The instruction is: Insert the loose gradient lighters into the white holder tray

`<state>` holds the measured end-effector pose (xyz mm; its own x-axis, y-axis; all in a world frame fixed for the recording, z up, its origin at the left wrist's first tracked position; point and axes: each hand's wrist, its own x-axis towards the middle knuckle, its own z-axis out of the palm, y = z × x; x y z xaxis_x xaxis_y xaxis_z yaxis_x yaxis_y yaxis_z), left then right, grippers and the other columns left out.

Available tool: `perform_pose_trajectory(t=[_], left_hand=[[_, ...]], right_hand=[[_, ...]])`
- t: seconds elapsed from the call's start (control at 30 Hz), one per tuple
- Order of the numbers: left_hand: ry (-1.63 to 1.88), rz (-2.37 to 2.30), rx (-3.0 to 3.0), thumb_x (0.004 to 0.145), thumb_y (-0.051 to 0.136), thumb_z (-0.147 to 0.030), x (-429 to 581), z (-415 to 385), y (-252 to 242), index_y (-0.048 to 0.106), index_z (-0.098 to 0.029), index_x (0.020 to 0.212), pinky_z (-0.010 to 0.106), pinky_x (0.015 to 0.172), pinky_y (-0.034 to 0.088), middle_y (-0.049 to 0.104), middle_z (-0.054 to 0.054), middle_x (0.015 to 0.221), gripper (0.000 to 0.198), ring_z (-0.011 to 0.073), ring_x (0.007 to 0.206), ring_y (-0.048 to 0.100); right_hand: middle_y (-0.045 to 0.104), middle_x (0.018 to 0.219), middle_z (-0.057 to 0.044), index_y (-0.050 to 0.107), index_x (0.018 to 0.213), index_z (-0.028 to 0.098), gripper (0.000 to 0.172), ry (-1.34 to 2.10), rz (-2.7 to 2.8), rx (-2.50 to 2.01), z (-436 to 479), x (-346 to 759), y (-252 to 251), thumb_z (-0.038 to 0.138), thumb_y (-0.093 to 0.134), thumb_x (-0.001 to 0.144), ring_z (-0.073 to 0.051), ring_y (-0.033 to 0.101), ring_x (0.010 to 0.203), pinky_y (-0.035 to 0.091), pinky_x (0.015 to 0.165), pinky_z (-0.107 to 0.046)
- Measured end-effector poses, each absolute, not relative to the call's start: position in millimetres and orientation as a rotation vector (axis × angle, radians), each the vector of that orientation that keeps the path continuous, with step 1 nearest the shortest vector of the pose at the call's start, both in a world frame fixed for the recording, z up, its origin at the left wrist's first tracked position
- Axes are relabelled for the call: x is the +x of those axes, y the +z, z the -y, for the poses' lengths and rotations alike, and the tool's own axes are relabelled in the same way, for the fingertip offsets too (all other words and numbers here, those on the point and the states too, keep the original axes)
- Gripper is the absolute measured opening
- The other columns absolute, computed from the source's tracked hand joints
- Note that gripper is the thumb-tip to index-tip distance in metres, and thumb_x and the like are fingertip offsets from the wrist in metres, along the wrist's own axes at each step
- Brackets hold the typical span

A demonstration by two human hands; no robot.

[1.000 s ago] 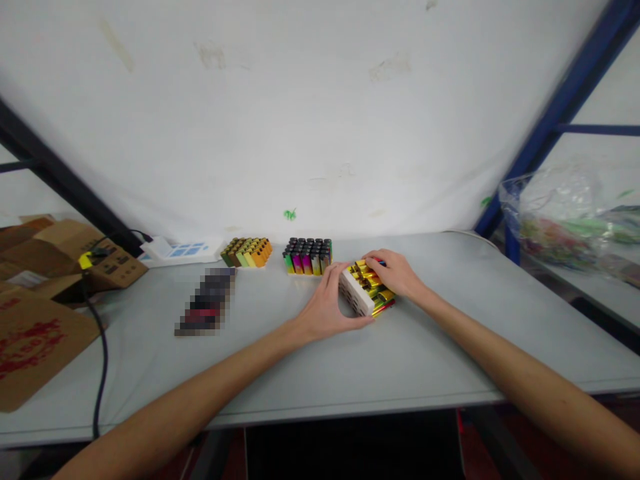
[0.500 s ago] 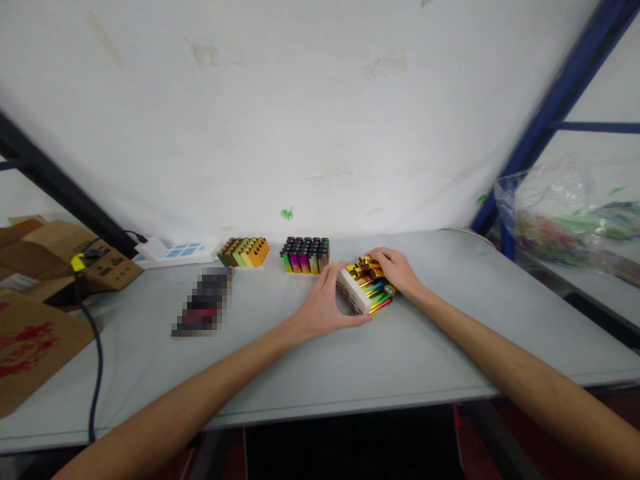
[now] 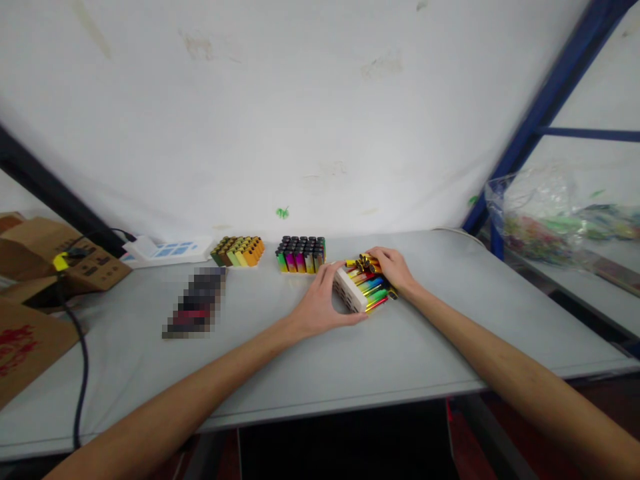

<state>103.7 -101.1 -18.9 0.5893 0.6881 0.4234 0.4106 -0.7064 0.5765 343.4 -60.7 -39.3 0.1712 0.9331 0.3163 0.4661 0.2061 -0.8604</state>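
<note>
My left hand [image 3: 316,308] grips a white tray [image 3: 349,291] by its two ends, fingers on the far end and thumb on the near end. The tray is tipped on its side, with its slotted base facing left. Shiny multicoloured lighters [image 3: 373,288] with gold-coloured tops stick out of it to the right. My right hand [image 3: 393,268] curls around the gold tops at the far right of the bunch. Its fingertips are partly hidden, so how many lighters it holds is unclear.
Behind are a block of black-topped lighters [image 3: 301,255] and a block of yellow-brown ones [image 3: 239,251]. A pixelated dark flat object [image 3: 195,303] lies left of my hands. Further left are a power strip [image 3: 175,251], cardboard boxes [image 3: 37,340] and a black cable [image 3: 83,360]. Plastic bags [image 3: 545,220] lie right.
My right hand and the gold tops have shifted slightly, showing more of the coloured lighter bodies. My left hand keeps its hold on the tray. The whole view has moved a little.
</note>
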Motion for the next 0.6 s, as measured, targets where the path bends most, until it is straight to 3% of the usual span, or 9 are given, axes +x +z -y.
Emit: perform_pose_trajectory(t=[0.6], left_hand=[[0.806,-0.932,2.396,0.070,0.084,-0.060,101,100,-20,0.028,-0.024,0.152,0.050,0.123,0.033,0.040,0.014,0.152,0.105,0.0332,0.146,0.038]], right_hand=[[0.075,0.083,-0.007,0.075,0.073,0.018,0.031,0.289,1.688,-1.560,56,359,-35,0.027,0.048,0.086,-0.021,0.067,0.081,0.045,0.078,-0.030]])
